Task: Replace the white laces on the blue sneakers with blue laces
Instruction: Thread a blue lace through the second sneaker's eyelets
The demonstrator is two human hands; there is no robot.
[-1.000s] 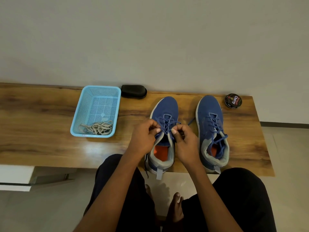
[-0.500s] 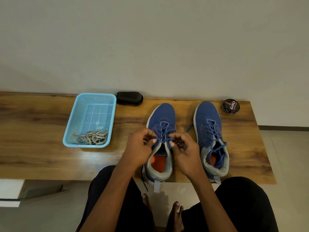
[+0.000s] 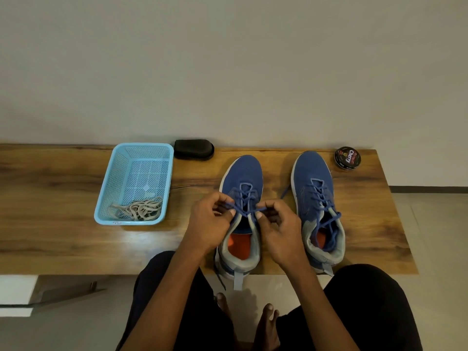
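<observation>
My left hand and right hand each pinch an end of the blue lace over the tongue of the left sneaker, fingers curled closed around the strands. That sneaker stands on the table beside the right sneaker, which is already laced in blue. The white laces lie bunched in the blue basket to the left.

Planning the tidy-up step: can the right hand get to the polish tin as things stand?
Probably not right away: the right hand is pinching the blue lace, and the right sneaker lies between it and the polish tin.
</observation>
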